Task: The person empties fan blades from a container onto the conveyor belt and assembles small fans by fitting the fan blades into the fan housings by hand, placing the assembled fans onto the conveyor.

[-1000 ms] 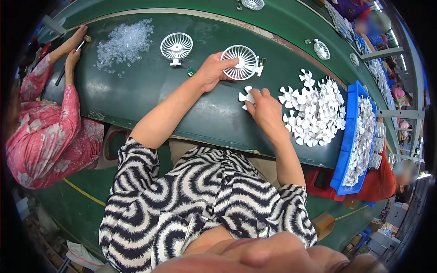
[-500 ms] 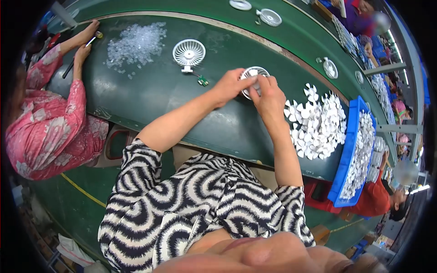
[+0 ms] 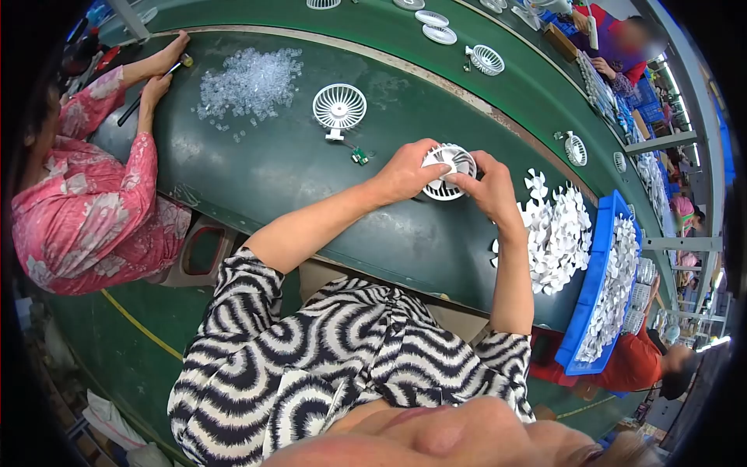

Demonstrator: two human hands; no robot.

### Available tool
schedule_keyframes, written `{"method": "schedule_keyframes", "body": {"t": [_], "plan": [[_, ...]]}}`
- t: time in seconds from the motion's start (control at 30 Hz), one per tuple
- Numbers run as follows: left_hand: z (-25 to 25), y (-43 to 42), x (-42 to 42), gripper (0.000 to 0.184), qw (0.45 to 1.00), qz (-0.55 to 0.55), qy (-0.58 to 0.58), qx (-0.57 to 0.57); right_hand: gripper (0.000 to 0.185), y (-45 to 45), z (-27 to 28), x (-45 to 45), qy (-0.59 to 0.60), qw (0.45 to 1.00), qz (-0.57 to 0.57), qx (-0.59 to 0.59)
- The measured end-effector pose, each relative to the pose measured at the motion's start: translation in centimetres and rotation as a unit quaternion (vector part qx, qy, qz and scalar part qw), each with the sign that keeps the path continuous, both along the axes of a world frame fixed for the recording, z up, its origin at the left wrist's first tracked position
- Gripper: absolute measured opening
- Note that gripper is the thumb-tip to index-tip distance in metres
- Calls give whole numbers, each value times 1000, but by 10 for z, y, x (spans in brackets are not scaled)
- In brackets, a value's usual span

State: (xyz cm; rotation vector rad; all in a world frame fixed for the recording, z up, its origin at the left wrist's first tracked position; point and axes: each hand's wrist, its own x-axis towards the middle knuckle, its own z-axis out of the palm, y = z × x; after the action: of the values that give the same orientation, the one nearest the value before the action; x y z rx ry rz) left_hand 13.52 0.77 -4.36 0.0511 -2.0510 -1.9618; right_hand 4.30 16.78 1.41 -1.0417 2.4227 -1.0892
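In the head view, both hands hold a round white fan housing [image 3: 450, 192] with white fan blades inside it, just over the green table. My left hand [image 3: 406, 173] grips its left rim, thumb pressed in on the middle of the blades. My right hand [image 3: 496, 193] is closed on the right rim, its thumb also over the blades. To the left lies another white fan housing [image 3: 339, 106], wired to a small green circuit board [image 3: 359, 156]. A heap of loose white fan blades [image 3: 554, 241] lies right of my right hand.
Small clear plastic pieces [image 3: 247, 82] are piled at the left. A blue tray [image 3: 580, 307] of white parts stands at the right table edge. More fan housings [image 3: 488, 60] lie on the green belt beyond. A co-worker in pink [image 3: 85, 210] holds a tool [image 3: 148, 101].
The fan housing between my hands has turned so its open face with the blades shows. Both thumbs now press on the blades. The view has shifted slightly.
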Motion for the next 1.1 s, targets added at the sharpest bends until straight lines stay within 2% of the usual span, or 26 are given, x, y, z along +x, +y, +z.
{"method": "schedule_keyframes", "body": {"t": [0.1, 0.2, 0.27, 0.33, 0.4, 0.47, 0.53, 0.57, 0.6, 0.63, 0.77, 0.83, 0.93, 1.03, 1.1], "plan": [[-3, 0, 1, 34, 1000, -20, -18, -1, 38, 4, -11, 2, 23, 1000, -4, 16], [-6, 3, -2, 35, 999, -13, -38, -11, 34, 3, -1, -6, -3, 992, 17, 125], [-2, 13, -1, 37, 999, 41, -35, 5, 32, 0, 12, -27, -84, 993, 54, 66], [-18, 13, -10, 38, 989, 70, -5, 128, 28, -3, 29, -68, 17, 992, 76, 96], [-26, 7, -13, 36, 987, 91, 37, 130, 28, -4, 54, -110, 7, 990, 29, 135], [-26, 3, -9, 33, 996, 73, -23, 51, 34, 1, 67, -152, 42, 984, -18, 174], [-23, 7, -10, 29, 996, 85, -14, -8, 40, 15, 49, -229, 135, 972, -28, 193], [-20, 10, -11, 28, 995, 92, -12, -27, 40, 11, 51, -233, 253, 941, -80, 209], [-18, 11, -12, 28, 992, 103, -5, -73, 40, 5, 52, -238, 286, 910, -141, 264], [-17, 10, -12, 28, 992, 106, -3, -70, 40, -2, 51, -243, 317, 871, -200, 317], [-19, 8, -11, 26, 991, 88, -11, -96, 38, -41, -1, -283, 289, 927, -85, 225], [-19, 8, -11, 26, 990, 81, -26, -110, 35, -63, -21, -282, 347, 906, -92, 224], [-20, 8, -11, 25, 992, 76, -20, -103, 27, -74, -52, -290, 333, 912, -117, 209], [-20, 9, -12, 26, 995, 78, -37, -54, 17, -71, -61, -270, 383, 891, -106, 220], [-23, 2, -16, 26, 994, 68, -58, 64, 13, -65, -43, -217, 395, 908, -52, 126]]}}
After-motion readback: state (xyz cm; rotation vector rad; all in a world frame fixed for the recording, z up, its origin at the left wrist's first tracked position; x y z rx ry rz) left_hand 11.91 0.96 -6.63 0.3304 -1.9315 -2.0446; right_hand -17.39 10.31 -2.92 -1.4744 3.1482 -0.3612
